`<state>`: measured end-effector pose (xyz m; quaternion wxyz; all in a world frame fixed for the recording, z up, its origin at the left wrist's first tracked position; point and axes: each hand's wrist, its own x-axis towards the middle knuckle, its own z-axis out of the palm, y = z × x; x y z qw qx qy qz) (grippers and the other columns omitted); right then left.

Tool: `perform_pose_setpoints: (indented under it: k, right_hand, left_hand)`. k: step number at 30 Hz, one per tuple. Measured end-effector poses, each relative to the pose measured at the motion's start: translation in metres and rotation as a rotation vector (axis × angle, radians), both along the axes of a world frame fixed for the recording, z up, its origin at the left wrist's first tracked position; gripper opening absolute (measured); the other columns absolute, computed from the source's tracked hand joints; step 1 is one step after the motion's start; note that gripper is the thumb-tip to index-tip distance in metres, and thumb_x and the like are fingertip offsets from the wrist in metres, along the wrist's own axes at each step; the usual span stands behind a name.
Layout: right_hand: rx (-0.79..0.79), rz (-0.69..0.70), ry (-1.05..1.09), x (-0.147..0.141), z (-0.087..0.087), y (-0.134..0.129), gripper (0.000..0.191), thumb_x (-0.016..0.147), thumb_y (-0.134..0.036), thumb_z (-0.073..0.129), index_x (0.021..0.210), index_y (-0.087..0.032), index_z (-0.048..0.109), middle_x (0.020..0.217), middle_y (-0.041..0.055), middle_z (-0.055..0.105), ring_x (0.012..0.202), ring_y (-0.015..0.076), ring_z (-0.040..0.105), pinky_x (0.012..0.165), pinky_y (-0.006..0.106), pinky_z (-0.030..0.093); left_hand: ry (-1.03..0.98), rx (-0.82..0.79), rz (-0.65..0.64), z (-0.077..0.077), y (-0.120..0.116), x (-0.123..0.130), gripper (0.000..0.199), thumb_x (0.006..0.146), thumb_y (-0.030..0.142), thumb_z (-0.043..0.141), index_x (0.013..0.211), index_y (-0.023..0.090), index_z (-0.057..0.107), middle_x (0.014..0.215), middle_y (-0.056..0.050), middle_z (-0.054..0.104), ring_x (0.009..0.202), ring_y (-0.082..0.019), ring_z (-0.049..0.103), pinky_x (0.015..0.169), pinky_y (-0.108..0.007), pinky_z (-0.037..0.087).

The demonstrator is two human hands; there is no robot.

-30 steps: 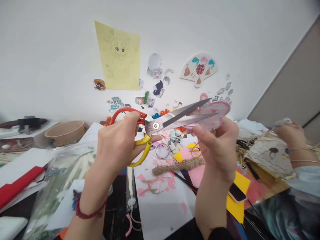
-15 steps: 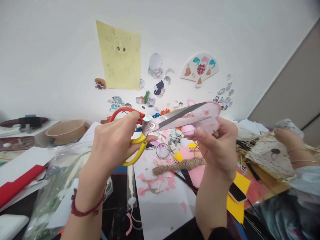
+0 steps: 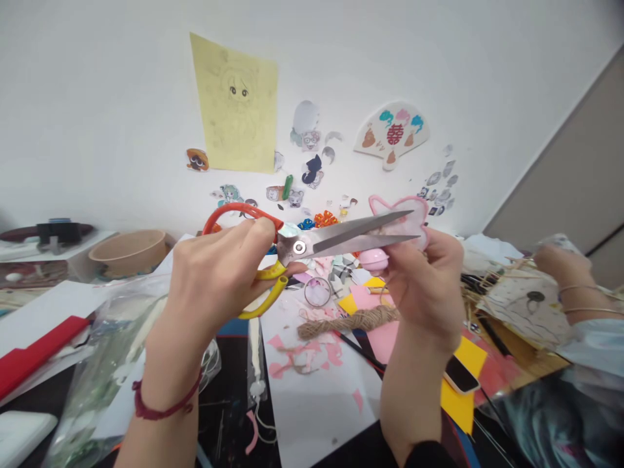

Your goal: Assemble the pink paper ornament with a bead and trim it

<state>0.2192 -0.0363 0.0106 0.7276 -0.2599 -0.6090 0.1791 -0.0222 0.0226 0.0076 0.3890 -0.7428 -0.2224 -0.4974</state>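
Observation:
My left hand [image 3: 219, 279] is closed round the red and yellow handles of a pair of scissors [image 3: 336, 237], whose blades point right, slightly parted. In my right hand [image 3: 426, 286] is a pink-edged piece [image 3: 407, 214] with a wavy outline, gripped between thumb and fingers. The blades lie over this piece, in front of it from my view. A small pink bell [image 3: 374, 259] hangs by my right thumb, with a metal ring partly seen below it. Whether the blades touch the piece I cannot tell.
Twine [image 3: 346, 323] and pink scraps lie on white paper [image 3: 316, 416]. A phone [image 3: 461, 375] rests on yellow paper at right. Another person's hand [image 3: 563, 266] is at the far right. A brown bowl [image 3: 127, 253] stands back left.
The scissor blades have swung lower and spread a little over the pink-edged piece. More of the piece's upper edge shows, and my left hand has shifted slightly left.

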Motion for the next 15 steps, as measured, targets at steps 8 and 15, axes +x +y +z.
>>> perform_pose_setpoints:
  k: [8, 15]
  right_hand:
    - [0.011, -0.059, -0.031, 0.0029, -0.0010, -0.0019, 0.034, 0.084, -0.038, 0.083, 0.058, -0.023, 0.067, 0.052, -0.0044, 0.053, 0.048, 0.0098, 0.052, 0.042, 0.026, 0.036]
    - [-0.018, -0.083, -0.033, 0.0033, 0.0007, -0.0071, 0.035, 0.083, -0.038, 0.084, 0.057, -0.023, 0.066, 0.051, -0.0040, 0.052, 0.049, 0.0103, 0.053, 0.044, 0.026, 0.039]
  left_hand:
    - [0.068, -0.062, 0.033, 0.0005, -0.0061, -0.0039, 0.035, 0.094, 0.049, 0.072, 0.097, 0.024, 0.047, 0.066, 0.005, 0.038, 0.056, -0.013, 0.038, 0.054, -0.028, 0.022]
    - [0.068, -0.078, 0.015, -0.0005, -0.0048, -0.0043, 0.026, 0.097, 0.043, 0.067, 0.095, 0.025, 0.049, 0.061, 0.006, 0.037, 0.050, -0.012, 0.031, 0.052, -0.028, 0.019]
